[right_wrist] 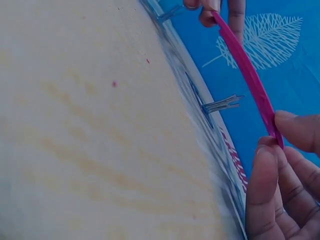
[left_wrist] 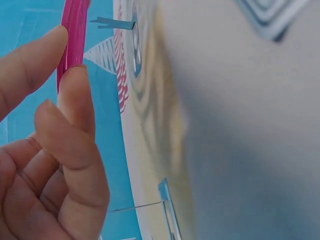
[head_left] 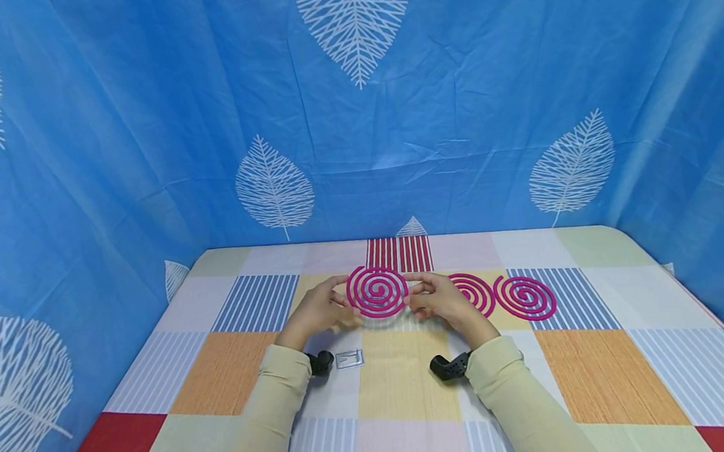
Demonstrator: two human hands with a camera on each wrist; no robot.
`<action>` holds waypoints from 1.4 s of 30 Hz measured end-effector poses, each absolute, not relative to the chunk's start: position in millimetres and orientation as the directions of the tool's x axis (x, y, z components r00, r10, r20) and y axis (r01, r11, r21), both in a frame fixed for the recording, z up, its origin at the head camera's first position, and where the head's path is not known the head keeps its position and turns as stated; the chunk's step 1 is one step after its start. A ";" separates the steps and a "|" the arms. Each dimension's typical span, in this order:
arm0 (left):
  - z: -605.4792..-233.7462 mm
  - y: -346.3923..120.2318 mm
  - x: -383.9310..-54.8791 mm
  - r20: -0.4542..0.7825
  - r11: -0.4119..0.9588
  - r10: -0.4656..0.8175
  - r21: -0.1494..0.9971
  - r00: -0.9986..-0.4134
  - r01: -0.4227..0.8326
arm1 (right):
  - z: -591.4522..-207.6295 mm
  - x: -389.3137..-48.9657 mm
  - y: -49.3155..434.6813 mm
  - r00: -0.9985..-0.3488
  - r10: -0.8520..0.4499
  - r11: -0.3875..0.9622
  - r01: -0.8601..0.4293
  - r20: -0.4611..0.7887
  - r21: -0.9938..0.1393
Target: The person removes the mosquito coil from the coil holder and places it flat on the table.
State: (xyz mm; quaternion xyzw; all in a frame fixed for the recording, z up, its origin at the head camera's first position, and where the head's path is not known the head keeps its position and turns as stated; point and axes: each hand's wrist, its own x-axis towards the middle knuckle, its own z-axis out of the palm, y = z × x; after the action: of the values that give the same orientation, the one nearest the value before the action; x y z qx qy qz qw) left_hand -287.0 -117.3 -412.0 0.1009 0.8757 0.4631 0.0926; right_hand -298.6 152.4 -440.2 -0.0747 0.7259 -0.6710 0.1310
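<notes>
A magenta mosquito coil [head_left: 378,290] is raised over the table between both hands. My left hand [head_left: 319,307] pinches its left edge with thumb and fingertips, while my right hand [head_left: 444,300] pinches the right edge. Edge-on, the coil [left_wrist: 75,37] looks like a thin strip in the left wrist view; in the right wrist view the strip [right_wrist: 250,75] slants between the two hands. Below it, a metal prong [right_wrist: 222,104] sticks up from a clear, wavy-looking piece [left_wrist: 150,65]. Near my left wrist lies a small flat metal stand [head_left: 350,358].
Two more magenta coils lie right of my right hand: one coil [head_left: 485,298] partly behind that hand, the other coil [head_left: 526,298] in full view. A patchwork cloth [head_left: 408,387] covers the table. Blue leaf-patterned curtains [head_left: 455,103] close off the back and sides.
</notes>
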 end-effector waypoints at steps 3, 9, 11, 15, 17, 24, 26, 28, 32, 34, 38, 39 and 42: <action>-410.3 -118.3 -286.9 -0.051 0.561 0.264 0.820 -0.963 0.111 | -439.9 -299.8 152.5 -0.956 -0.283 0.082 0.059 -0.080 -0.995; -401.9 -122.3 -285.5 -0.018 0.584 0.277 0.797 -0.961 0.153 | -439.7 -300.3 154.8 -0.952 -0.307 0.066 -0.009 -0.012 -0.998; -399.0 -123.4 -285.0 -0.006 0.575 0.289 0.801 -0.957 0.168 | -438.9 -299.9 155.7 -0.948 -0.318 0.052 -0.033 0.014 -0.998; -396.0 -124.4 -284.9 0.020 0.548 0.312 0.813 -0.950 0.197 | -436.1 -299.6 156.5 -0.941 -0.332 0.012 -0.069 0.061 -0.998; -394.1 -124.4 -284.7 0.023 0.538 0.316 0.819 -0.948 0.199 | -435.0 -299.7 157.2 -0.936 -0.343 -0.013 -0.082 0.081 -0.997; -382.6 -125.5 -280.3 0.022 0.495 0.337 0.847 -0.941 0.197 | -426.7 -297.6 162.9 -0.911 -0.397 -0.032 -0.110 0.114 -0.993; -378.9 -125.4 -278.4 0.020 0.485 0.340 0.853 -0.940 0.193 | -423.4 -297.0 164.0 -0.904 -0.410 -0.040 -0.117 0.123 -0.992; -375.7 -125.4 -277.1 0.024 0.475 0.346 0.858 -0.938 0.197 | -419.8 -296.4 165.1 -0.899 -0.418 -0.047 -0.124 0.132 -0.991; -369.9 -125.1 -275.2 0.041 0.457 0.363 0.863 -0.931 0.216 | -413.3 -295.9 168.2 -0.892 -0.426 -0.052 -0.141 0.149 -0.989; -367.4 -124.7 -274.4 0.049 0.449 0.371 0.865 -0.927 0.225 | -410.5 -295.7 169.7 -0.888 -0.432 -0.047 -0.151 0.157 -0.987; -363.6 -123.8 -272.1 0.056 0.437 0.380 0.869 -0.923 0.233 | -404.2 -294.4 172.4 -0.879 -0.446 -0.026 -0.174 0.167 -0.984; -362.6 -123.6 -271.3 0.056 0.438 0.379 0.868 -0.923 0.233 | -402.5 -293.9 173.1 -0.878 -0.448 -0.017 -0.180 0.168 -0.983; -359.4 -123.0 -268.8 0.057 0.443 0.372 0.866 -0.927 0.231 | -397.8 -293.0 175.4 -0.874 -0.455 0.013 -0.196 0.169 -0.980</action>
State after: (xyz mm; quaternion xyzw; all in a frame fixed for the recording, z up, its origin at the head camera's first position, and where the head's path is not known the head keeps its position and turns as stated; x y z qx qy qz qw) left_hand -268.8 -123.0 -359.4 0.1778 0.8465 0.4968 0.0709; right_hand -293.0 175.4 -397.8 -0.2309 0.7049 -0.6635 0.0976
